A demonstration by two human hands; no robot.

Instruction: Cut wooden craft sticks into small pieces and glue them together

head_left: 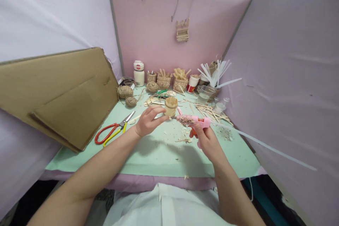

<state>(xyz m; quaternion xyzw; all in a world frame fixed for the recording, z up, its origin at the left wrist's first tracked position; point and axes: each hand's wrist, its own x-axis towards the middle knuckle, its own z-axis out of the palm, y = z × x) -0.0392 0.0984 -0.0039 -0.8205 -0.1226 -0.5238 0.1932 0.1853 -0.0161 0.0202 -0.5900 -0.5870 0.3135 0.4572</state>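
Note:
My right hand is wrapped round the handle of a pink glue gun. A long translucent glue stick runs out of its back to the right. The gun's nozzle points left, close to the fingertips of my left hand. Those fingers are bent toward the thumb, with a tiny pale bit at their tips that I cannot make out. Just behind the fingertips stands a small pale wooden barrel with a darker band. Bits of wood lie on the green table cover below the gun.
Red-and-yellow-handled scissors lie at left, beside a leaning cardboard sheet. Twine balls, a white-lidded jar and baskets of wooden sticks line the back. Glue sticks and loose wood strips are at right.

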